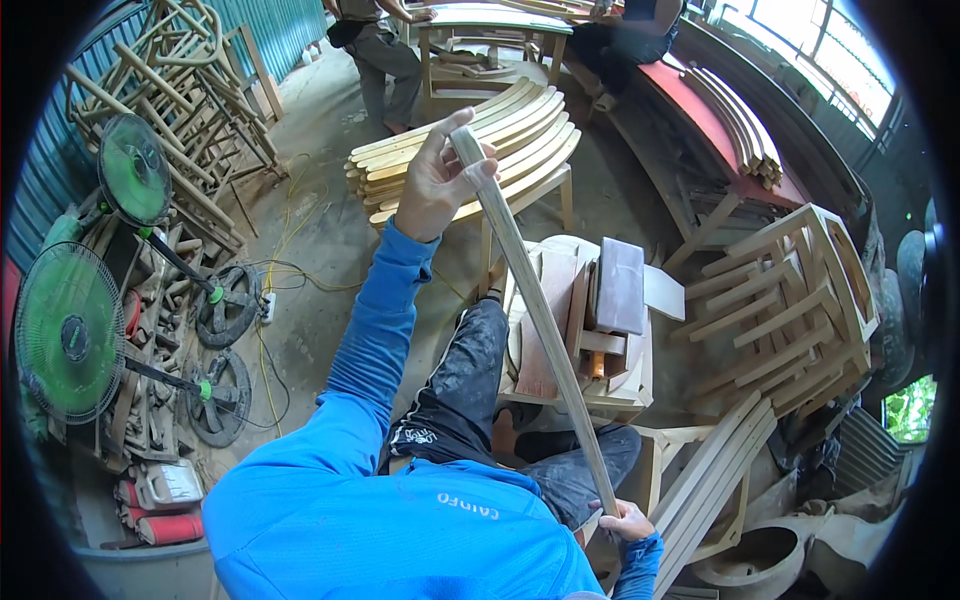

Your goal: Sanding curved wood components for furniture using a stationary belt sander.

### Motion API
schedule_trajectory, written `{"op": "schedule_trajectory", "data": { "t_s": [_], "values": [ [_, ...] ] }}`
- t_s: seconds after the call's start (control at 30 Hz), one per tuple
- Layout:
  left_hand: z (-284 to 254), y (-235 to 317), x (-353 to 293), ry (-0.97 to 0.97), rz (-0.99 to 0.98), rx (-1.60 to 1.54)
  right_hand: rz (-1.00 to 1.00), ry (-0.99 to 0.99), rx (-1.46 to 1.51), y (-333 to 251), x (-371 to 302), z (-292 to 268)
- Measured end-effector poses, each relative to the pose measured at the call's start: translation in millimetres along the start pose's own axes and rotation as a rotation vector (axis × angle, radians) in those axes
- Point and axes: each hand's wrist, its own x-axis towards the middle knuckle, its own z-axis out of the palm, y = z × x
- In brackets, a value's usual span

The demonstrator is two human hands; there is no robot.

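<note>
A long, narrow wooden strip (545,318) slants across in front of me, from upper left to lower right. Its far end is gripped by my left hand (432,185), thumb on one side and fingers behind, with that arm stretched out. Low on the right, my right hand (628,522) is closed around the near end. Under the strip stands a small work table (632,398) carrying wooden boards and a block-shaped sander (621,285) with a greyish flat top. Beyond my left hand lies a stack of curved wooden slats (530,140).
More long slats (715,480) lie beside my right hand. Wooden frames (790,300) stand at right, chair frames (170,90) at far left. Two green fans (72,338) and yellow cables (268,350) are on the left. Two people work at the back near a table (490,17).
</note>
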Motion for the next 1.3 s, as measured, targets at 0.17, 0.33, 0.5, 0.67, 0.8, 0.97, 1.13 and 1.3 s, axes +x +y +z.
{"op": "schedule_trajectory", "data": {
  "t_s": [0.17,0.33,0.5,0.67,0.8,0.97,1.13,1.3],
  "values": [
    [8,-5,-9,0.003,-0.017,-0.108,-0.136,0.319,-0.15,12,-1,-4],
    [18,-18,-11,0.005,0.0,-0.217,-0.171,0.491,-0.218,16,-6,-7],
    [25,-31,-12,0.04,0.034,-0.285,-0.288,0.653,-0.248,12,-13,0],
    [30,-29,-12,0.005,0.014,-0.352,-0.291,0.51,-0.096,9,-10,5],
    [54,-41,-23,0.007,-0.039,-0.479,-0.288,0.379,-0.164,-28,-16,22],
    [91,-120,-42,-0.093,-0.199,-0.155,-0.697,0.752,-0.284,-1,1,5],
    [165,-92,-78,-0.37,0.14,0.657,-0.753,1.03,-0.183,-29,-26,30],
    [222,-98,-68,-0.635,0.333,0.94,-0.804,1.231,-0.356,-29,-43,53]
  ]
}}
